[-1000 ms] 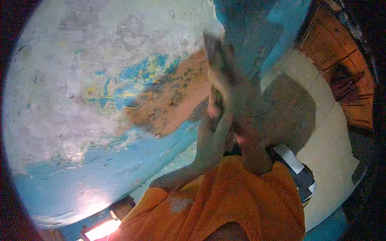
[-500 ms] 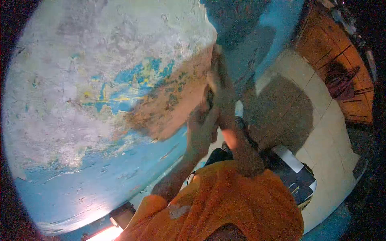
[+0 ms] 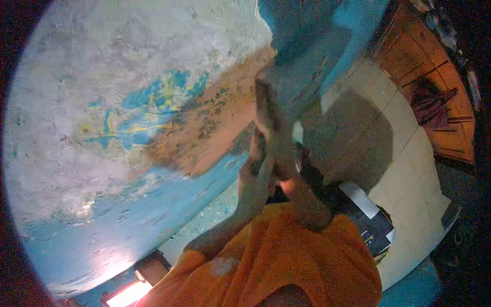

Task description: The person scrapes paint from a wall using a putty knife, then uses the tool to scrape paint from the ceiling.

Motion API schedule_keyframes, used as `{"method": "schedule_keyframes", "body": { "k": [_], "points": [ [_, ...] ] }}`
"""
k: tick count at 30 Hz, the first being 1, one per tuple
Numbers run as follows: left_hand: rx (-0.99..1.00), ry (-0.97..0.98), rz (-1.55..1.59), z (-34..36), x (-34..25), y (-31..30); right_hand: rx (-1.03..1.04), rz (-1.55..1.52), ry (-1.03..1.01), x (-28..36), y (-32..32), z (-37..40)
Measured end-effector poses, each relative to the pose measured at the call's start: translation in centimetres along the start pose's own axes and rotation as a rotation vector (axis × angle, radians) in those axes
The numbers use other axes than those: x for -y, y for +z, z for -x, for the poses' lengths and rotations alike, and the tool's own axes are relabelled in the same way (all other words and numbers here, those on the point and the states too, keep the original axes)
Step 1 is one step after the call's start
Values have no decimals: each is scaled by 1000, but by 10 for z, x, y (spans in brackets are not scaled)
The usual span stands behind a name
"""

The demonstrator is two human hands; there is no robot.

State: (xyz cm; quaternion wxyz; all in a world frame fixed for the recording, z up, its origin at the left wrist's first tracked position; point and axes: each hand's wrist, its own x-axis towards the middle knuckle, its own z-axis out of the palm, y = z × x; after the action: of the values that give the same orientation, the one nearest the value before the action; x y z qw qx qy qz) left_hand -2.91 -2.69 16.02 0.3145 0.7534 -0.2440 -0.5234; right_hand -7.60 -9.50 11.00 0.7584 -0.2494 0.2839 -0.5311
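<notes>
My two hands are close together in front of my chest, beside the wall (image 3: 56, 169). My right hand (image 3: 267, 105) is the upper one, its fingers curled near the edge of the brown bare patch (image 3: 220, 115). Just below it, my left hand (image 3: 254, 161) is closed near the right wrist. Both hands are in shadow and somewhat blurred. Whatever is between the fingers is too dark to name. The wall has pale whitish areas, blue paint and flecks of yellow.
On the right are a tiled floor (image 3: 409, 163) and an orange-brown wooden panel (image 3: 445, 66) with a dark reddish cloth (image 3: 431, 105). A dark object with white pieces (image 3: 376, 230) lies beside me. A bright lamp (image 3: 128, 295) glows at the lower left.
Both hands have drawn down towards my body. The upper hand has left the top of the brown patch. The view has shifted slightly.
</notes>
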Motion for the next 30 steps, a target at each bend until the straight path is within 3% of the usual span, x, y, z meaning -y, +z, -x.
{"method": "schedule_keyframes", "body": {
  "k": [3,7,10,12,17,19,21,22,23,25,26,28,30],
  "points": [
    [-67,124,9,-20,34,-11,-59,74,-39,-10,0,-9],
    [-93,107,162,-20,34,6,-37,20,-12,6,2,-12],
    [-96,185,-65,-18,35,-1,-103,168,-61,-27,1,0],
    [-72,54,129,-17,42,-12,-145,248,-97,-44,-2,-6],
    [-134,99,15,-26,77,-9,-9,57,-17,-26,-6,0],
    [-157,141,-22,-23,63,-13,-87,183,-56,-64,-6,9],
    [-111,130,-40,-16,46,-19,-97,184,-72,-63,-6,5],
    [-230,783,-359,-51,60,-13,-80,113,-42,-43,-5,-4],
    [-238,770,-362,-58,49,-8,-66,46,-7,-10,-4,-16],
    [-9,426,-557,-62,23,7,67,-33,-16,7,-18,-27],
    [-208,718,-642,-67,48,6,156,-56,-31,-7,-24,-21],
    [-93,8,53,-29,63,-11,45,95,-43,-55,-22,2],
    [-115,66,-1,-21,66,-13,-74,290,-94,-76,-19,12]
  ]
}}
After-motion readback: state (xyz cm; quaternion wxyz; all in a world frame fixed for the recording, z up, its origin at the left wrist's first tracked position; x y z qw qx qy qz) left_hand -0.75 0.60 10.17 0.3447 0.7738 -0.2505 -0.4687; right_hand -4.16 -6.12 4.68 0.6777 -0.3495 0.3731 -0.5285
